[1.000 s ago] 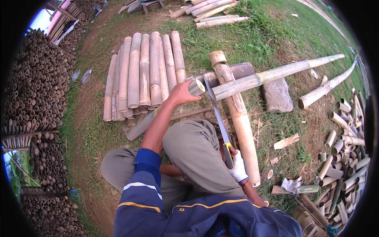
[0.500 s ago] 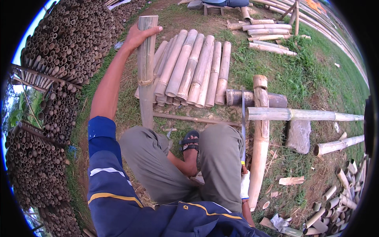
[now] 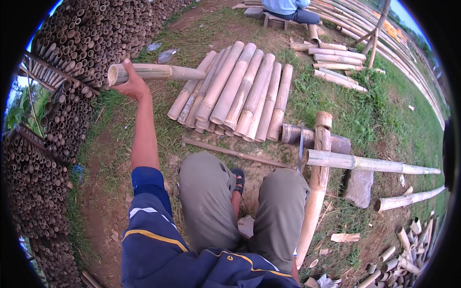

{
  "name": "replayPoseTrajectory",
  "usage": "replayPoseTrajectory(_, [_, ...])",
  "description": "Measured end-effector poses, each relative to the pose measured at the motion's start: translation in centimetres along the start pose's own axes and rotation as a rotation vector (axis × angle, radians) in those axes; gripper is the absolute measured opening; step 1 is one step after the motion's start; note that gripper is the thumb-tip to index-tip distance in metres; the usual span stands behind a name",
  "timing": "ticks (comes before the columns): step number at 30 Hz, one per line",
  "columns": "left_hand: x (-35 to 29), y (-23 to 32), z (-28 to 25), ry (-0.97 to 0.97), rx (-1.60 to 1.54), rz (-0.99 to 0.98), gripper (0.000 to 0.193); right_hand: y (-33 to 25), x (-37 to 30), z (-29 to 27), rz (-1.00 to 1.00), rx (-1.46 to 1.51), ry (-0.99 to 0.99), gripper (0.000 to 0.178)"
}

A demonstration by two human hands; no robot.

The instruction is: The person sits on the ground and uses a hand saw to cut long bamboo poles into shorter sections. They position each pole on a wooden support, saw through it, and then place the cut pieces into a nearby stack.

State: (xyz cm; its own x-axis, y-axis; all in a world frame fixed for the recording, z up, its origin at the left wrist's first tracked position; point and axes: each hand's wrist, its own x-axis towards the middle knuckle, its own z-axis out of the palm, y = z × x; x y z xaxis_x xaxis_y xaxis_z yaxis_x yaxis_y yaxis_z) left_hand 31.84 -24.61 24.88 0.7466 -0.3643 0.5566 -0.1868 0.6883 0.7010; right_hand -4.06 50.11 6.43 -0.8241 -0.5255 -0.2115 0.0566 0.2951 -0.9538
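Note:
Out to the left, my left hand grips a short bamboo section near its open end. The section lies almost level, its other end by the top of a stack of cut bamboo pieces. A thin saw blade stands up past my right knee, beside a long bamboo pole. The pole's cut end rests by an upright, notched bamboo post. Behind the knee my right hand is hidden, with only a bit of forearm showing; its fingers and the saw's handle are out of sight.
A dark bamboo log lies behind the post, and a grey stone block sits under the pole. Bamboo offcuts are heaped at lower right. Tall stacks of bamboo line the left. Another person sits at the far side.
My left hand has swung the bamboo section left and down, turning it from upright to nearly level. My right hand has gone out of sight behind the knee, where it held the saw's handle before.

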Motion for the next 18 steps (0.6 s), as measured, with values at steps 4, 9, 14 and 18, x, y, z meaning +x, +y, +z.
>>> replayPoseTrajectory(4, [-5.4,-7.2,-11.3,0.021,-0.026,-0.324,0.084,-1.1,0.2,-0.5,-0.024,-0.040,0.095,0.065])
replayPoseTrajectory(9, [-10.3,-16.0,-24.2,0.252,-0.139,-1.036,0.092,-0.8,1.3,2.2,-0.017,-0.084,0.116,0.060])
replayPoseTrajectory(14, [-14.0,-22.6,-27.0,0.363,-0.190,-1.460,0.095,-0.6,1.7,4.3,-0.019,-0.109,0.064,0.056])
replayPoseTrajectory(18, [-15.4,-24.8,-23.0,0.204,-0.172,-1.542,0.101,-0.3,1.6,5.5,-0.025,-0.114,0.043,0.052])
